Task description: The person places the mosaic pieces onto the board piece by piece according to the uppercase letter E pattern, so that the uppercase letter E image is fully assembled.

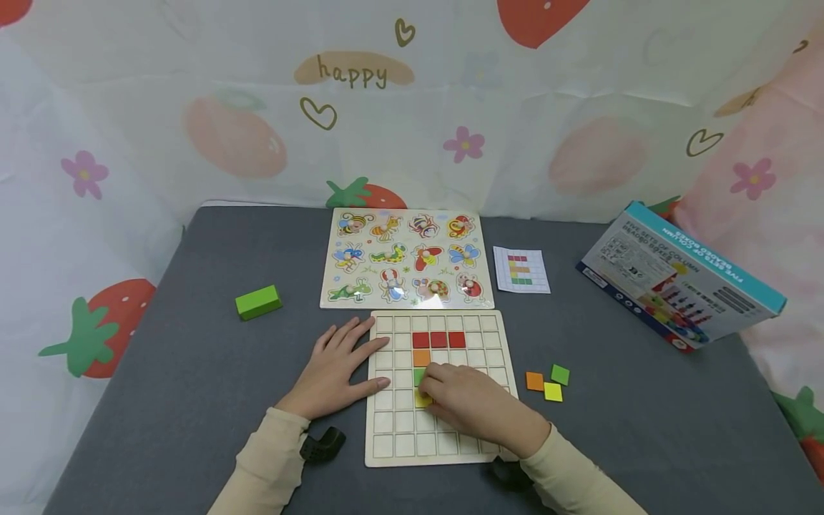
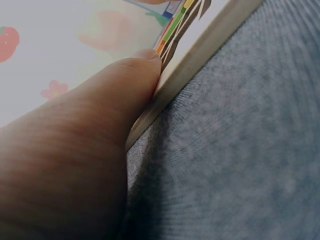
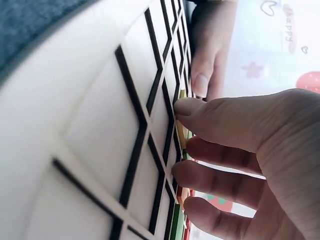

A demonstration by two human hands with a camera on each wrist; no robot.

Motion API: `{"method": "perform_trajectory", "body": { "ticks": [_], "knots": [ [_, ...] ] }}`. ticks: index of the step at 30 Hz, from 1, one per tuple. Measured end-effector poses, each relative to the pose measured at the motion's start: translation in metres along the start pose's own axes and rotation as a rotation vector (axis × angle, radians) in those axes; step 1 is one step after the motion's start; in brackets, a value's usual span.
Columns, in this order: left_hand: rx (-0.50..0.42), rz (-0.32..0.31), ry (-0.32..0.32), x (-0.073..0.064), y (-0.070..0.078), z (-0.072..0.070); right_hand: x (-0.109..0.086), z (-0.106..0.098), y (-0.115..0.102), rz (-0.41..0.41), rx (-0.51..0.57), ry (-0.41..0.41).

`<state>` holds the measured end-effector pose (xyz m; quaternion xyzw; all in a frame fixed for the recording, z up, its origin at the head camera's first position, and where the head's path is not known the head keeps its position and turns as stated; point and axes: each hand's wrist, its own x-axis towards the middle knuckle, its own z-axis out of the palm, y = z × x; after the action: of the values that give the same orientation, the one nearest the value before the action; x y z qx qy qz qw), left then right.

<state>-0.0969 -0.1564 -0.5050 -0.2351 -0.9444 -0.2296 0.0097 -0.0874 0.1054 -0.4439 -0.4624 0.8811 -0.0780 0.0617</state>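
Observation:
A white gridded board [image 1: 393, 443] lies on the table, and my left hand [image 1: 335, 372] rests at its left edge with fingers spread. In the left wrist view the thumb [image 2: 130, 75] presses on the board's rim. Over the grid, my right hand [image 1: 476, 400] pinches a yellow square tile [image 1: 422, 399] between thumb and index finger, right at a cell. Above that tile in the same column sit a green tile [image 1: 419, 376], partly hidden by the fingers, and an orange tile [image 1: 421, 357]. Three red tiles [image 1: 438, 340] form a row at the top.
Loose orange [image 1: 534, 381], green [image 1: 560, 374] and yellow [image 1: 553, 391] tiles lie right of the board. Behind it are an insect picture board [image 1: 405, 268] and a pattern card [image 1: 522, 271]. A green block [image 1: 258, 302] stands left, a box [image 1: 682, 279] right.

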Motion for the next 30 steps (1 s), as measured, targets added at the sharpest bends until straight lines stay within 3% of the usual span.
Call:
{"method": "perform_trajectory", "body": {
  "ticks": [6, 12, 17, 22, 26, 30],
  "knots": [
    [-0.011, -0.002, -0.002, 0.000, 0.001, -0.002, -0.011, -0.001, 0.005, 0.004, 0.026, 0.049],
    [-0.024, -0.001, -0.006, 0.000, 0.002, -0.003, -0.040, -0.017, 0.034, 0.106, 0.029, 0.103],
    [-0.039, -0.002, -0.010, 0.000, 0.003, -0.004, -0.070, -0.036, 0.062, 0.283, 0.059, 0.062],
    [-0.049, -0.005, -0.013, -0.001, 0.003, -0.004, -0.100, -0.038, 0.085, 0.444, 0.068, -0.028],
    [-0.042, 0.000, -0.006, -0.001, 0.002, -0.003, -0.118, -0.032, 0.096, 0.505, 0.095, -0.056],
    [-0.039, 0.000, 0.002, 0.000, 0.002, -0.002, -0.125, -0.029, 0.101, 0.497, 0.125, -0.023]
  ]
}}
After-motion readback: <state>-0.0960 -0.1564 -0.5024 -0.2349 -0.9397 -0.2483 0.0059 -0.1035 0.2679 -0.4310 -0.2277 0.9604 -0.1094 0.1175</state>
